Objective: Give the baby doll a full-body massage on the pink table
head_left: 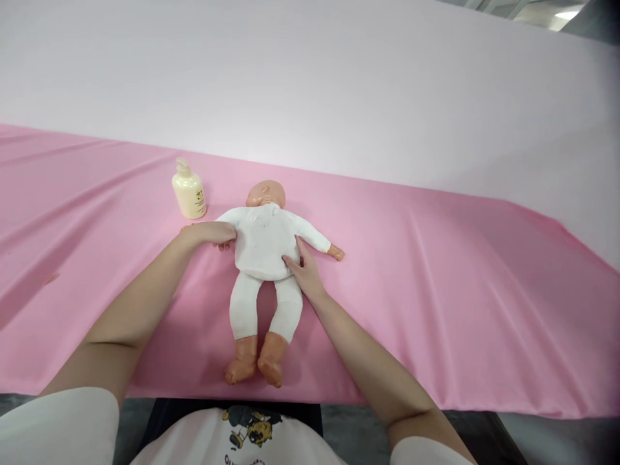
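A baby doll in a white long-sleeved top and white leggings lies stretched out on a pink cloth, its bare head turned to one side and its feet towards me. My left hand is at the doll's side below its arm, fingers curled and partly hidden. On the opposite side of the torso, my right hand grips the doll near the waist, thumb over the white top and a finger along its side. Beyond my left wrist, a cream pump bottle stands upright.
The pink cloth has folds and drapes at the table's near edge. Behind it stretches a plain white surface. A small orange-pink mark shows on the cloth at the left.
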Tool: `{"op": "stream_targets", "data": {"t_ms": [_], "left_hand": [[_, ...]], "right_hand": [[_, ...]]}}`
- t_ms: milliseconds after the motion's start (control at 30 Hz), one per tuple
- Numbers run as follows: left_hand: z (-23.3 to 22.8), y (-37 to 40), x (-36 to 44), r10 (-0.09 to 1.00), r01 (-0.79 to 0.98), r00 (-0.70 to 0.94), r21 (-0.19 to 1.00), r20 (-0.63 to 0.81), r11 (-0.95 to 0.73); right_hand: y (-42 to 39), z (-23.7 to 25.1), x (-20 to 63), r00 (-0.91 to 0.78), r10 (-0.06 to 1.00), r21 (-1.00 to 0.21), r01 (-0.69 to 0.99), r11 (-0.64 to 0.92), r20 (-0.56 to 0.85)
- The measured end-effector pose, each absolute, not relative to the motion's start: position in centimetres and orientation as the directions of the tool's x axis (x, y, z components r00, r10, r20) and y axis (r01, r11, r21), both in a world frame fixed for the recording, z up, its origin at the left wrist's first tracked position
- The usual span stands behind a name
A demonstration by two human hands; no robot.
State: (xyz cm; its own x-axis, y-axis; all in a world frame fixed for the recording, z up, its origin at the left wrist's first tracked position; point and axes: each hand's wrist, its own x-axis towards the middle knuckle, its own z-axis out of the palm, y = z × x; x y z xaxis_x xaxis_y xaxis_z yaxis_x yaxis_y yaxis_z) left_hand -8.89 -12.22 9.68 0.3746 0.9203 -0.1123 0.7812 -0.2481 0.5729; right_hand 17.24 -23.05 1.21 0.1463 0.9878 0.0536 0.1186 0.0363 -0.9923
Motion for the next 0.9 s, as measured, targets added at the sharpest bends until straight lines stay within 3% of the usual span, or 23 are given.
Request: {"op": "stream_targets", "data": {"t_ms": [67,100,167,200,367,700,833,900], "left_hand": [[10.3,-13.0,-7.7,0.956,0.805,0.285,0.559,-0.072,-0.197],[10.3,-13.5,-6.9,0.972,0.791,0.229,0.572,0.052,-0.217],[9.8,-14.6,-5.0,0.923,0.747,0.264,0.546,0.281,-0.380],[9.2,-15.1,-4.1,0.896,0.742,0.323,0.507,0.304,-0.439],[5.6,-16.2,-2.2,0.888,0.805,0.445,0.383,0.115,-0.453],[4.3,-16.0,-2.1,0.888,0.808,0.434,0.369,0.155,-0.459],[4.4,-15.9,-2.1,0.891,0.765,0.404,0.458,0.207,-0.453],[5.3,-15.1,-2.7,0.891,0.658,0.383,0.604,0.244,-0.449]], "right_hand": [[-23.2,1.3,17.2,0.155,0.983,-0.986,0.151,0.071,0.095],[-23.3,1.3,17.2,0.146,0.982,-0.982,0.164,0.096,0.120],[-23.5,1.4,17.2,0.101,0.981,-0.973,0.183,0.143,0.163],[-23.6,1.4,17.2,0.069,0.982,-0.969,0.187,0.159,0.174],[-23.5,1.2,17.4,-0.032,0.987,-0.979,0.125,0.162,0.160],[-23.0,0.6,18.0,-0.075,0.989,-0.984,0.119,0.135,0.126],[-22.8,0.5,18.4,-0.082,0.988,-0.978,0.151,0.143,0.132],[-22.7,0.3,18.6,-0.076,0.988,-0.973,0.183,0.143,0.131]]}}
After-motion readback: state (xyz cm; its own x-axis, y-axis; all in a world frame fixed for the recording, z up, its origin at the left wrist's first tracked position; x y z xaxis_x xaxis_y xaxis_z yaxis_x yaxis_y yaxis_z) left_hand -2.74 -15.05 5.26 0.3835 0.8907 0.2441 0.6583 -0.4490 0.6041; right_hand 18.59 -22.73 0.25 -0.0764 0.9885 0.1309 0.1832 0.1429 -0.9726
